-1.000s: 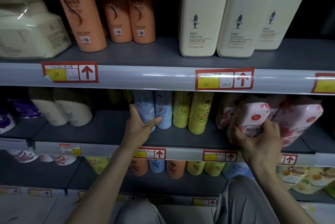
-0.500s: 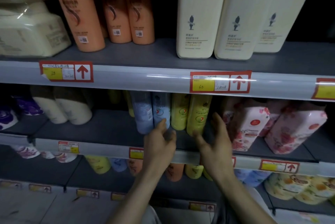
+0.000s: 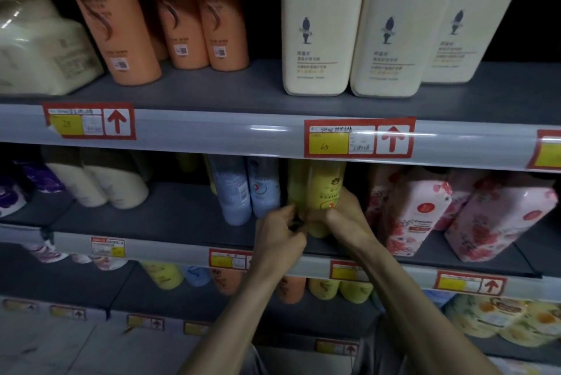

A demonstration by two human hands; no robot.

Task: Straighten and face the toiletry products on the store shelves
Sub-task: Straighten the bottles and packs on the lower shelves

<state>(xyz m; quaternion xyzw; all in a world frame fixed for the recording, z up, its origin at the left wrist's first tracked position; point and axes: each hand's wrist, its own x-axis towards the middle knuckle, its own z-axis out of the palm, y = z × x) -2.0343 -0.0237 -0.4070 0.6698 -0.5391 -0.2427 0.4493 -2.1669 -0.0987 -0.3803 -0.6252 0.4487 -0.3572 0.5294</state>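
Middle shelf (image 3: 182, 217) of a dim store rack carries the yellow bottle (image 3: 326, 186), upright between blue bottles (image 3: 236, 192) and pink floral packs (image 3: 416, 210). Left hand (image 3: 280, 235) and right hand (image 3: 343, 217) both curl their fingers round its lower part, so facing it seems to be the step in hand; next it likely needs a slight twist to square the label forward.

Red arrow price tag (image 3: 359, 138), peeling tag (image 3: 88, 121)
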